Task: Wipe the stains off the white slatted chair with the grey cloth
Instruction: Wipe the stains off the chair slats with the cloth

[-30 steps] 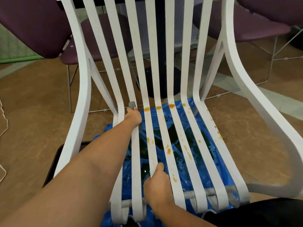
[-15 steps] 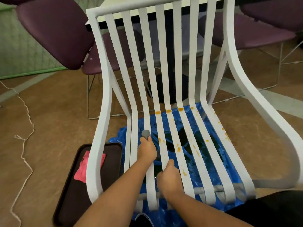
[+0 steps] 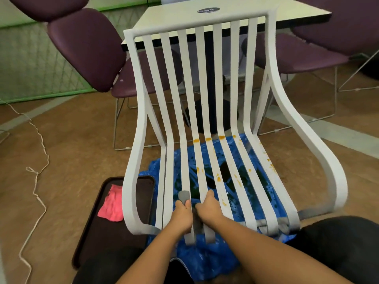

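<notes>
The white slatted chair point(image 3: 205, 83) faces me, with orange stains point(image 3: 208, 138) across the bend of its middle slats and more spots down the seat slats to the right. My left hand point(image 3: 182, 215) is closed around the grey cloth point(image 3: 184, 196), pressing it on a left seat slat near the front edge. My right hand point(image 3: 208, 208) grips the neighbouring slat just to the right of it.
A blue plastic sheet point(image 3: 246, 181) lies under the seat. At the left on the floor is a dark tray point(image 3: 96, 232) holding a pink cloth point(image 3: 111, 203). A table point(image 3: 225, 15) and purple chairs point(image 3: 88, 46) stand behind. A white cord point(image 3: 37, 175) trails on the left.
My left hand has slid the grey cloth down the slat from the seat's bend toward the front edge. My right hand stayed on its slat. The view has pulled back.
</notes>
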`<state>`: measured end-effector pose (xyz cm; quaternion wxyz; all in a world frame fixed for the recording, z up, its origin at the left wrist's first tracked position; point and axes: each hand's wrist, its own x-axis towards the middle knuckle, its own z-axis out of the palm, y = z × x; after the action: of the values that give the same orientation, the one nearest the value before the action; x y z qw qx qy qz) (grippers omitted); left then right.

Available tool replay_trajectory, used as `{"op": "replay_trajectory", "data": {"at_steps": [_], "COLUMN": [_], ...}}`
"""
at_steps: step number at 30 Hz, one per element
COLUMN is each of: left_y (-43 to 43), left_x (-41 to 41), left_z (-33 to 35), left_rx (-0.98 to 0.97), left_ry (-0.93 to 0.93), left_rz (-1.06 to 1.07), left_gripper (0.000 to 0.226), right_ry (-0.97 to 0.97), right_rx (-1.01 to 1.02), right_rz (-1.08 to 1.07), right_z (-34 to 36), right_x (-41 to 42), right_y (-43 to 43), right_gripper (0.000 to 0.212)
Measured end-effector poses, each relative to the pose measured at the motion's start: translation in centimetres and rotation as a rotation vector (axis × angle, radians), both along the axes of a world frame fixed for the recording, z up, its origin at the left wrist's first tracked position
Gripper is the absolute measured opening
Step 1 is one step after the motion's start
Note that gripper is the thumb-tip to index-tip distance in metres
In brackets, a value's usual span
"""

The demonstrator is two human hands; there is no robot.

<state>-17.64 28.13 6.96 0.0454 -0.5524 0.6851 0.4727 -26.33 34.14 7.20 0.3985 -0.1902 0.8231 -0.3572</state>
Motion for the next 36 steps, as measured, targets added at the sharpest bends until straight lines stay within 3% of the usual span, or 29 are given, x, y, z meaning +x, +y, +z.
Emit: {"op": "replay_trajectory", "data": {"at_steps": [3, 10, 15, 18, 21, 24, 27, 32, 36], "left_y": [0.1, 0.7, 1.3, 1.3, 1.5, 2.7, 4.3, 5.3, 3.7], "left_x": [0.5, 0.8, 1.0, 1.0, 0.6, -0.6, -1.7, -1.7, -1.5], "left_z": [0.4, 0.9, 2.4, 3.3, 3.7, 4.4, 3.2, 1.4, 0.8], "left_rx": [-0.017, -0.236, -0.471, -0.586, -0.667, -0.687, -0.589, -0.531, -0.481], "left_ry": [-0.055, -0.153, -0.196, -0.111, 0.0, 0.115, 0.151, 0.095, 0.039], "left_rz": [-0.034, -0.122, -0.164, -0.149, -0.119, -0.14, -0.268, -0.348, -0.455], "left_gripper": [0.043, 0.027, 0.025, 0.029, 0.027, 0.025, 0.028, 0.029, 0.02], "right_ry": [-0.115, -0.241, -0.193, -0.173, -0.303, -0.351, -0.386, -0.079, 0.065], "right_rx": [-0.016, -0.129, -0.07, -0.09, -0.151, -0.202, -0.245, -0.179, -0.143], "right_rz": [0.017, 0.041, 0.153, 0.084, -0.053, -0.141, -0.18, -0.14, -0.054], "right_z": [0.5, 3.6, 5.6, 5.8, 5.9, 5.9, 6.0, 5.7, 5.5], "right_x": [-0.4, 0.6, -0.1, -1.4, -2.0, -2.4, -2.2, -1.8, -0.9], "right_y": [0.6, 3.4, 4.6, 4.8, 4.7, 4.5, 4.5, 4.5, 4.0], "right_gripper": [0.051, 0.054, 0.069, 0.052, 0.024, 0.019, 0.02, 0.055, 0.039]}}
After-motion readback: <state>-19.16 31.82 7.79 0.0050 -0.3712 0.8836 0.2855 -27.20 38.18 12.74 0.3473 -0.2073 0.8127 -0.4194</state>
